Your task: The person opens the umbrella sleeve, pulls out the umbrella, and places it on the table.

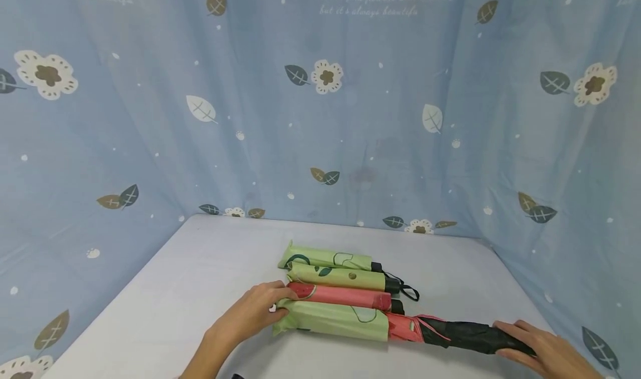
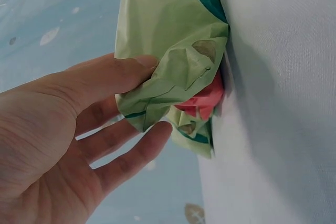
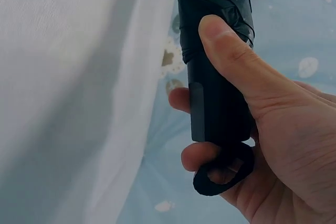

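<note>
A folded umbrella (image 1: 466,335), black and red, lies partly inside a light green umbrella sleeve (image 1: 335,319) with fruit and leaf prints. The part inside the sleeve is hidden. My left hand (image 1: 255,314) pinches the crumpled far-left end of this sleeve between thumb and fingers, as the left wrist view (image 2: 100,103) also shows. At the other end, my right hand (image 1: 546,350) grips the umbrella's black handle (image 3: 218,103), thumb laid along its side. A black wrist loop (image 3: 226,174) hangs at the handle's end, against the fingers.
Behind the green sleeve lie a red sleeved umbrella (image 1: 340,296), a yellow-green one (image 1: 340,277) and another light green one (image 1: 335,257), side by side on the white table (image 1: 210,262). A blue patterned curtain (image 1: 370,117) encloses the back and sides.
</note>
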`<act>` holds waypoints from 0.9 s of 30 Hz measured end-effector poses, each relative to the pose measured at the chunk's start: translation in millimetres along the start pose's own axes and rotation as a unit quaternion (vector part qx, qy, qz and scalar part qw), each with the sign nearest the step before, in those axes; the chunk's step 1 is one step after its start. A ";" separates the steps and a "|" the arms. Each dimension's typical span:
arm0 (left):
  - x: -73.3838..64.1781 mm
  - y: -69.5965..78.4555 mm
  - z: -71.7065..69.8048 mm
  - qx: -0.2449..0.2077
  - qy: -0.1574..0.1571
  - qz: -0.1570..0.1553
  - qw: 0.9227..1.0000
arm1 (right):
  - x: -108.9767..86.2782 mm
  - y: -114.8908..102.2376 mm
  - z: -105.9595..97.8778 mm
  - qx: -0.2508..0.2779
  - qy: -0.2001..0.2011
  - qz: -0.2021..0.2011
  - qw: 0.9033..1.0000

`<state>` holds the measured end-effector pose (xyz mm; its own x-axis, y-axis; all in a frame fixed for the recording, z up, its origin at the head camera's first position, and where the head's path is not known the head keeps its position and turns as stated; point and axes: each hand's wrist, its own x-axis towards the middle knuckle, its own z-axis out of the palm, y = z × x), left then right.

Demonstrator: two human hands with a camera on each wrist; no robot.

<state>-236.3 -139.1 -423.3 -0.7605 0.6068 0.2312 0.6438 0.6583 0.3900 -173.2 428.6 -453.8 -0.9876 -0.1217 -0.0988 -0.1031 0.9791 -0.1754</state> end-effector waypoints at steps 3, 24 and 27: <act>0.0 0.1 0.4 0.003 0.001 0.002 1.000 | 1.6 6.7 1.4 -0.006 -0.013 0.007 1.000; 3.9 1.3 5.9 0.007 0.004 0.011 1.000 | 14.6 11.5 8.2 0.029 -0.114 0.037 0.992; 3.8 2.6 5.9 0.013 0.010 0.015 1.000 | 13.8 11.6 6.1 0.041 -0.117 0.036 0.992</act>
<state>-237.1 -132.5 -426.7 -0.7421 0.6176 0.2606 0.6683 0.6515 0.3590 -187.3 437.3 -463.3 -0.9369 -0.0950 -0.3364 -0.0133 0.9714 -0.2372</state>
